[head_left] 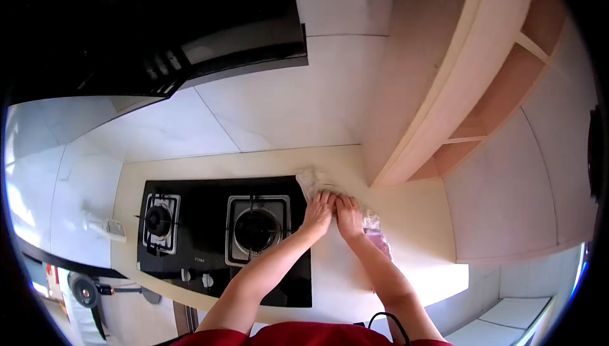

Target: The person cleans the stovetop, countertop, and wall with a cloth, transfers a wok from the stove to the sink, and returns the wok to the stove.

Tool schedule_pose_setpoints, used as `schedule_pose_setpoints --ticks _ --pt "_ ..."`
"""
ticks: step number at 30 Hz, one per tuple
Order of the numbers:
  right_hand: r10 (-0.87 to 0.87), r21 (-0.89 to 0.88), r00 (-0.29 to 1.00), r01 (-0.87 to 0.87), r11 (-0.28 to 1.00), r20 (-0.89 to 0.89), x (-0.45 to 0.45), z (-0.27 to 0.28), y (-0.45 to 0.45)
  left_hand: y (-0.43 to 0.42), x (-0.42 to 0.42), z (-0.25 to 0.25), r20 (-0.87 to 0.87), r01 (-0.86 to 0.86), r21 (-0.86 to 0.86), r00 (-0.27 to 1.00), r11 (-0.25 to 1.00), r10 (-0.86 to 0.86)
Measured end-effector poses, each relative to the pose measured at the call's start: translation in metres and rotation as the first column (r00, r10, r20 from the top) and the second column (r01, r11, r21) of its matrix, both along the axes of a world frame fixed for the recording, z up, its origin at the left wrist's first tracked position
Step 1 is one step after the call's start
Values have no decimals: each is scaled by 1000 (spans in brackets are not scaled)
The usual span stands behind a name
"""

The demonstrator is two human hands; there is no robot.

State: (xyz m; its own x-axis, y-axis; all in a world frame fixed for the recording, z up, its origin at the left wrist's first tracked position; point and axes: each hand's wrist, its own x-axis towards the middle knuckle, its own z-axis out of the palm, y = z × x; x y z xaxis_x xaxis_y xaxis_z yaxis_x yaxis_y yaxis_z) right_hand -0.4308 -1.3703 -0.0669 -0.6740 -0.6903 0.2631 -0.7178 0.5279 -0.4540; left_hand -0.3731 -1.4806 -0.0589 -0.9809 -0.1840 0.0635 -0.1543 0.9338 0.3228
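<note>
Whitish crumpled plastic bag [372, 220], gripped by left hand [319, 212] and right hand [349, 218], set close together. Risk: uneven tugging could split it beside the black glass hob [203, 219].

I have both arms reaching forward, bare below the red sleeves [219, 338]; my left forearm [271, 268] slants up to the right, my right forearm [380, 271] up to the left; my left hand [318, 211] and right hand [349, 216] sit side by side, backs upward, fingers bent downward; how tightly either grip is drawn in, I can't make out.
</note>
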Motion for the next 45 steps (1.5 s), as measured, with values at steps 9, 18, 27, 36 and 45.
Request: schedule_pose_setpoints --ticks 9,18,27,36,45 --pt "-180 -699 982 171 695 61 -75 195 -50 -40 -87 203 -682 38 83 731 996 29" --pt "-315 -701 916 54 711 -249 -154 202 -115 -80 -163 231 -689 -30 -406 667 913 -285" --pt "209 -712 718 522 470 664 -118 -18 -115 -71 -156 18 -94 126 -370 981 920 -172" --pt "-113 112 993 107 988 46 -122 -9 -86 -79 -125 24 165 19 -267 986 964 26" --pt "104 -20 981 -102 995 163 -76 10 -70 -119 -114 -10 289 -349 330 922 877 258"
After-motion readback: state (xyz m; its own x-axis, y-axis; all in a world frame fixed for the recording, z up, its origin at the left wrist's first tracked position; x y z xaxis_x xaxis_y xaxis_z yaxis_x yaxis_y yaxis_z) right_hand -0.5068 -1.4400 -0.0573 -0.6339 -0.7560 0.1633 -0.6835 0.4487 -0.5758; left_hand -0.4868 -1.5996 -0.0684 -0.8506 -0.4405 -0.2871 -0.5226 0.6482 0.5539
